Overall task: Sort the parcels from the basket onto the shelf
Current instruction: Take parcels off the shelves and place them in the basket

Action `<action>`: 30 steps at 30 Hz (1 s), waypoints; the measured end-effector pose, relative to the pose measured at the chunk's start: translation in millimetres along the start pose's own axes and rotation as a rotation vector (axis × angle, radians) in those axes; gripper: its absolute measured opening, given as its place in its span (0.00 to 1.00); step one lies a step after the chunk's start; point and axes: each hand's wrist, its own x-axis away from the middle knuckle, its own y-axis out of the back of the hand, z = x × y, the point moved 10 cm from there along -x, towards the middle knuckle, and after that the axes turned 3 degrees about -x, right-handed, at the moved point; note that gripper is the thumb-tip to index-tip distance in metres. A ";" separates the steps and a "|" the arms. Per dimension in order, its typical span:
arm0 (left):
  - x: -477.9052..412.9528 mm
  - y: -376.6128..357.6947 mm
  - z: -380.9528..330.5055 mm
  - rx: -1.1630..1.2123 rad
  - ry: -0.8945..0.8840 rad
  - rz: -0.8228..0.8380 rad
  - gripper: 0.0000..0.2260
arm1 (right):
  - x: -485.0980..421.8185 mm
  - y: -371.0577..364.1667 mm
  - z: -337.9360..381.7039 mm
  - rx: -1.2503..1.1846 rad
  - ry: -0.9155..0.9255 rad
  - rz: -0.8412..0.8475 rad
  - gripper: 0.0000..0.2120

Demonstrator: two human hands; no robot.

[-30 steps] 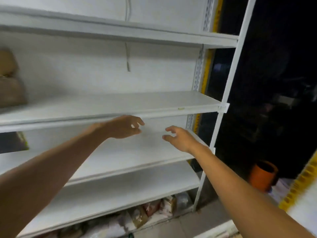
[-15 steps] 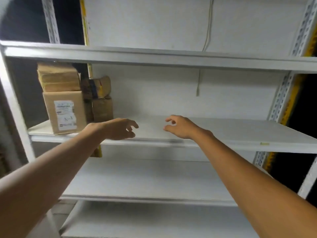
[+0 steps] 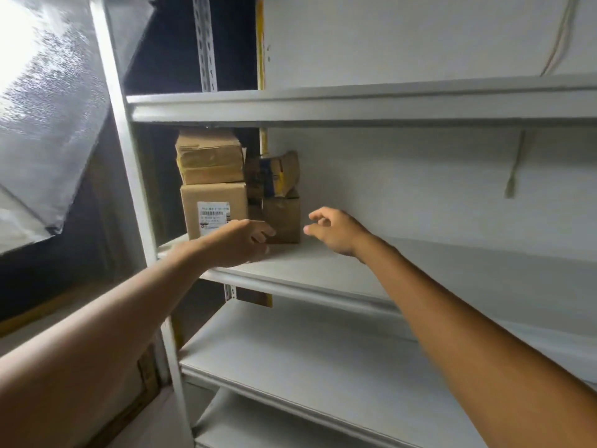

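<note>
We have 4 brown cardboard parcels (image 3: 213, 202) on the white metal shelf (image 3: 323, 265) at 10 o'clock; left hand (image 3: 240, 242), right hand (image 3: 336, 232) half-open, empty; basket unseen.

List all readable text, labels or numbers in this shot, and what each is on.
White label on the lower left box: a barcode and several lines of print, too blurred to read.
Blue and yellow print on the crumpled parcel: no legible letters.
Top left box, box under the parcel, shelf: no text visible.
</note>
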 end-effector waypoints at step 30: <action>-68.1 112.1 214.4 0.242 0.196 -0.466 0.27 | -214.1 -72.7 129.1 -0.195 0.408 -0.169 0.35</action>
